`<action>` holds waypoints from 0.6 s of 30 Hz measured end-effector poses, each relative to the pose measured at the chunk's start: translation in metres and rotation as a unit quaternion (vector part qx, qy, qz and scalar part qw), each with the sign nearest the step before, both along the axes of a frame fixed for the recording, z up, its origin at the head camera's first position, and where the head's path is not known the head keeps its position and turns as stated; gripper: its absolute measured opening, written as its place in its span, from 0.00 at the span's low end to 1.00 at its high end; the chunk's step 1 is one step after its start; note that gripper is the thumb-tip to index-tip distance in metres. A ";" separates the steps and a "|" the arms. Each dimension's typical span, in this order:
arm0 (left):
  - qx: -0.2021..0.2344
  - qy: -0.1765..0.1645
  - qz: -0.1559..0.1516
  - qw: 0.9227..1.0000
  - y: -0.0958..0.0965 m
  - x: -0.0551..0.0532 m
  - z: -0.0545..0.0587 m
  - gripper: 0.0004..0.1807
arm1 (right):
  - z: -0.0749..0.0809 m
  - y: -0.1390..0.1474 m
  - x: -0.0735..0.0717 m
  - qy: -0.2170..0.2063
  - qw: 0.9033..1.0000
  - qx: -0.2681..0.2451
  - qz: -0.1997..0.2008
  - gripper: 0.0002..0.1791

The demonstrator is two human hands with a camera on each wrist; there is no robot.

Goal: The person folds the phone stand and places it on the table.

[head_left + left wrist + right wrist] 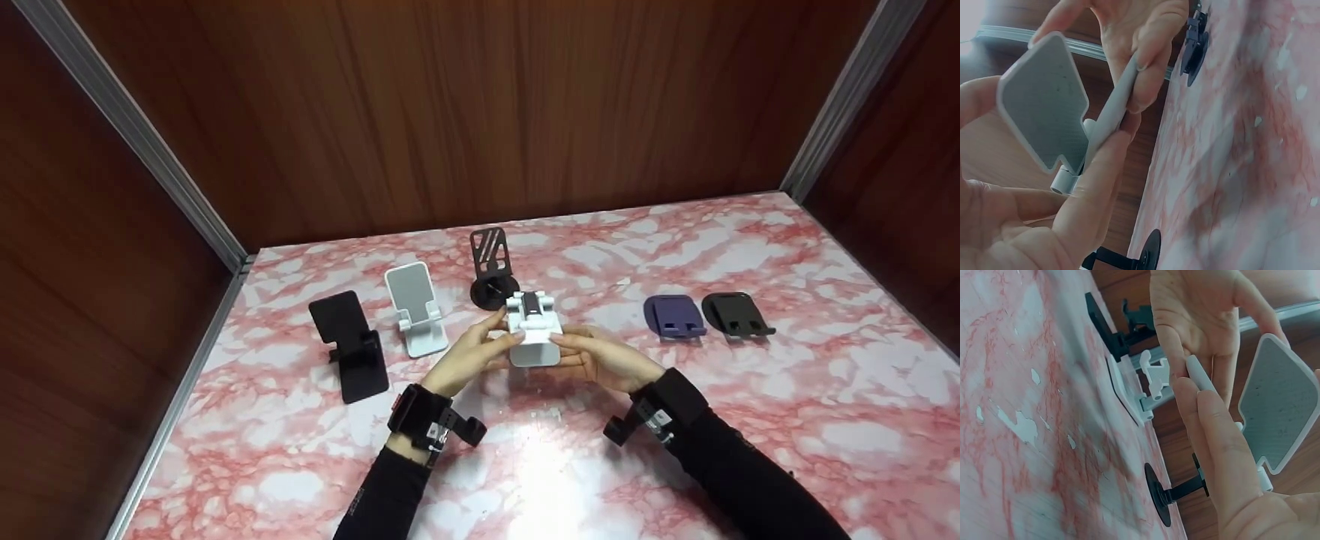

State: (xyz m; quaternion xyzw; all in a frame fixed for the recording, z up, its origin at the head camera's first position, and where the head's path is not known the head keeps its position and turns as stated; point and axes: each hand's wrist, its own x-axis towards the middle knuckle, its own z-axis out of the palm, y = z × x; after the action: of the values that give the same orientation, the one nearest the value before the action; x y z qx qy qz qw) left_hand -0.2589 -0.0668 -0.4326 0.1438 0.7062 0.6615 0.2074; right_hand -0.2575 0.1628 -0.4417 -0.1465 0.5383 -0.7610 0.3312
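Observation:
Both hands hold a white foldable phone stand (535,352) up over the middle of the table. My left hand (474,354) grips its left edge, thumb on top and fingers beneath. On the opposite edge, my right hand (609,357) pinches it the same way. The left wrist view shows the stand's grey padded plate (1044,104) at an angle to its white base (1111,109), which sits between fingers of both hands. From the right wrist, the same padded plate (1279,405) appears beside the right fingers (1224,439), which cover much of the base.
Left of the hands stand a black phone stand (363,367) and a white one (427,339) with a grey pad. Behind them is a black stand on a round base (491,292). To the right sit a purple stand (675,313) and a black one (736,312). Wood-grain panels (480,112) enclose the marbled table.

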 end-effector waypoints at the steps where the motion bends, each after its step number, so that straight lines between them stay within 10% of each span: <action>1: 0.002 -0.002 0.001 1.000 0.000 0.000 0.000 0.41 | 0.000 0.000 0.000 0.000 1.000 0.000 0.000 0.34; 18: 0.003 0.037 0.023 0.999 0.004 -0.001 -0.004 0.44 | -0.004 -0.001 0.000 0.010 0.999 0.027 -0.035 0.39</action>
State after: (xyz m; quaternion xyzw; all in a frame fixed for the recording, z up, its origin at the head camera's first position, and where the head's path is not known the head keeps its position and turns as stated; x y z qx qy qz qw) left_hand -0.2599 -0.0625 -0.4363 0.1530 0.7148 0.6620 0.1656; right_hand -0.2577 0.1620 -0.4454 -0.1259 0.5671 -0.7556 0.3026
